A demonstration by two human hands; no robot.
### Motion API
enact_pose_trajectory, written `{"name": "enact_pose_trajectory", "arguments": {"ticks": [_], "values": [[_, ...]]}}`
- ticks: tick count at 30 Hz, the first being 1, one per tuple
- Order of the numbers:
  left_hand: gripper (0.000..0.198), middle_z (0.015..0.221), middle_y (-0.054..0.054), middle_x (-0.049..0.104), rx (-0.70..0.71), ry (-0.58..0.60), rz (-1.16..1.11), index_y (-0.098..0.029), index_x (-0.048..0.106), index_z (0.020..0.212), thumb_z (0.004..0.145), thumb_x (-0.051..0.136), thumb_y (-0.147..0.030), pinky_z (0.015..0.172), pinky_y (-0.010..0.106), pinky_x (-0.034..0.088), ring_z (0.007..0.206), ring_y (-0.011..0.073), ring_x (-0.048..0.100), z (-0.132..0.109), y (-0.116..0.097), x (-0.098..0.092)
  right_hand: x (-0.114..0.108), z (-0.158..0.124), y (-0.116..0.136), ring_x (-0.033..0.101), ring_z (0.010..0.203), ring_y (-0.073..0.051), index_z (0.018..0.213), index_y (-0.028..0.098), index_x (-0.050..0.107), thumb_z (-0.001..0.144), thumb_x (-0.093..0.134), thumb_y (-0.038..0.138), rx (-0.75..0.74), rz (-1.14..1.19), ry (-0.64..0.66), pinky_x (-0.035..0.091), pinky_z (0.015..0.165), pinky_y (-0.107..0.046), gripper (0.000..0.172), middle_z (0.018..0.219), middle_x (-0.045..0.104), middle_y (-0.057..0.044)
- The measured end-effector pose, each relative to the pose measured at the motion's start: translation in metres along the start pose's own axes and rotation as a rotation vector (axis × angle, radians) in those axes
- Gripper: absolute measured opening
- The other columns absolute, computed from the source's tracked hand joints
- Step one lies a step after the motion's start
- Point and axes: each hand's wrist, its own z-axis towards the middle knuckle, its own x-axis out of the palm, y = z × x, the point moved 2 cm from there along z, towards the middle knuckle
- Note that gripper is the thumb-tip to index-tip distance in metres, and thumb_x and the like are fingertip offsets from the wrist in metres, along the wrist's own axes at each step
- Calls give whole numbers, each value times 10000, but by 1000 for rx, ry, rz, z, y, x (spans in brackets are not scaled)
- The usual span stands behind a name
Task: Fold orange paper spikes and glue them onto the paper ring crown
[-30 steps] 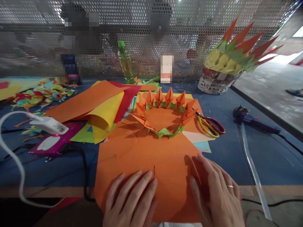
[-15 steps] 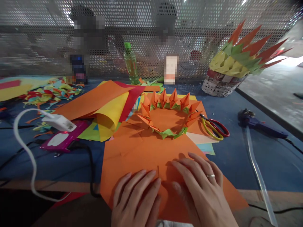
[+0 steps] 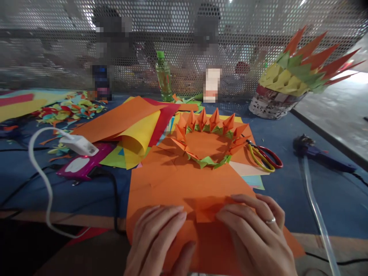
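A large orange paper sheet (image 3: pixel 184 184) lies on the blue table at its near edge. My left hand (image 3: pixel 156 239) rests on the sheet's near left part with fingers bent over a raised fold, thumb underneath. My right hand (image 3: pixel 255 234), with a ring, presses on the sheet's near right part, its fingertips pinching up a small folded flap (image 3: pixel 205 212) between the two hands. Beyond the sheet sits a ring of orange and green folded paper points (image 3: pixel 208 140).
Scissors (image 3: pixel 264 157) lie right of the ring, a glue gun (image 3: pixel 319 157) and clear stick (image 3: pixel 319 218) further right. Loose coloured sheets (image 3: pixel 135 126), a pink device (image 3: pixel 83 166) with cables and a white plug (image 3: pixel 79 145) lie left. A green bottle (image 3: pixel 163 76) and a spiky paper basket (image 3: pixel 290 84) stand at the mesh screen.
My right hand slid left across the orange sheet toward my left hand. The sheet's middle has been lifted into a small fold between the fingertips.
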Motion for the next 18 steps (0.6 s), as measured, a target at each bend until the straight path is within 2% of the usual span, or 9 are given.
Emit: {"name": "enact_pose_trajectory", "arguments": {"ticks": [4,8,11,14,18], "values": [[319,1230,117,713,98,59,-41,-108,642,1263,946,676,-133,1077,391,504,1230,221,614,10,-5,3,-2,4,-2,692,1021,-172,1017,299,696,909,570,88,-46,2,-29,314,1026,-379,268,972,788,95],[276,1228,73,743,203,133,-77,-123,671,1246,972,637,-106,1159,390,425,1272,193,600,14,-7,12,0,6,-1,699,1019,-171,959,269,702,914,525,55,-103,13,-26,318,1018,-371,281,981,799,94],[255,1208,44,756,218,188,-106,-128,698,1230,995,598,-133,1197,382,362,1226,182,631,15,-3,21,6,0,2,694,1020,-171,900,264,710,985,495,110,-58,43,-86,317,1033,-381,278,954,803,84],[236,1185,24,764,183,137,-129,-159,740,1162,1018,555,-179,1202,392,335,1177,182,652,13,3,26,9,-8,3,677,1053,-173,857,277,714,1048,451,179,25,67,-164,308,1057,-401,339,932,803,81],[277,1100,14,795,151,118,-66,-167,763,1097,1023,506,-97,1201,405,319,1163,171,660,7,-4,24,4,-14,-3,647,1131,-175,959,282,724,1018,509,148,-67,7,-30,310,1059,-379,260,1034,796,91]]}}
